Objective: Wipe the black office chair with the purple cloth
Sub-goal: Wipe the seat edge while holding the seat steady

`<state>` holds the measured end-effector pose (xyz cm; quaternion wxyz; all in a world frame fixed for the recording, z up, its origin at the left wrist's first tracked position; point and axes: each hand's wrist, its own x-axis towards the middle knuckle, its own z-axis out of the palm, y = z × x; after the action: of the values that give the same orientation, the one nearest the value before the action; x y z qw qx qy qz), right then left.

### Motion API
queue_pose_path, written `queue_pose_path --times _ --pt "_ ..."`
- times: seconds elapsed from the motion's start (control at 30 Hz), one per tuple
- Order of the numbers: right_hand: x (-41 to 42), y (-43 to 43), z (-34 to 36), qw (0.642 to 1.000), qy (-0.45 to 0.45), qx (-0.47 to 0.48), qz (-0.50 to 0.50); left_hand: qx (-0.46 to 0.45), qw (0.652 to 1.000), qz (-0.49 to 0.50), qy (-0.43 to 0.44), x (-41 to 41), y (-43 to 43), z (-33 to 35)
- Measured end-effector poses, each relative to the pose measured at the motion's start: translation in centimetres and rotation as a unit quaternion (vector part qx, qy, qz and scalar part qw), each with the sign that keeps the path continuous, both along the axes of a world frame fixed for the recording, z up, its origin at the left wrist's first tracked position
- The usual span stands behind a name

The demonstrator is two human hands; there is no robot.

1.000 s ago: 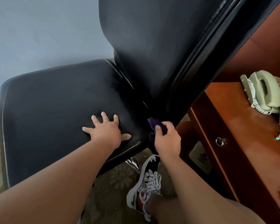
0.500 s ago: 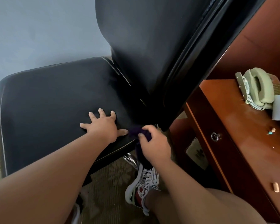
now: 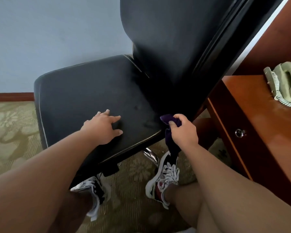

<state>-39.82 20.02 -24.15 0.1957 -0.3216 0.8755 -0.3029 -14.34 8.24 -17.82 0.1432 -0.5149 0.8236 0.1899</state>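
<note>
Left hand (image 3: 104,127) flat, fingers spread, pressing black office chair (image 3: 91,98) seat. Right hand (image 3: 183,131) clenched around purple cloth (image 3: 168,120), cloth protruding past fingertips and dangling beneath.

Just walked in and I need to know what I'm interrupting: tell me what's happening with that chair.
A person is standing over the black office chair, wiping it. The left hand rests flat on the seat, fingers spread. The right hand grips the purple cloth at the seat's rear corner, where the seat meets the backrest, and part of the cloth hangs below the hand. A wooden desk with a telephone stands on the right.
</note>
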Motion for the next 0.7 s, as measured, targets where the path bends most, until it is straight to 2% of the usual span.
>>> queue_pose_path --times 0.3,0.5,0.7 --pt "-1.9 -2.0 1.3 0.995 0.059 0.055 0.053 -0.013 0.999 -0.034 0.0 -1.1 2.2 -1.8" --pt "-1.3 -1.0 1.3 0.994 0.008 0.045 0.098 -0.03 0.997 -0.04 -0.053 -3.3 2.0 -1.9" --pt "2.1 -0.1 1.8 0.978 -0.038 0.052 0.196 -0.036 0.996 -0.047 -0.07 -5.1 1.4 -1.0"
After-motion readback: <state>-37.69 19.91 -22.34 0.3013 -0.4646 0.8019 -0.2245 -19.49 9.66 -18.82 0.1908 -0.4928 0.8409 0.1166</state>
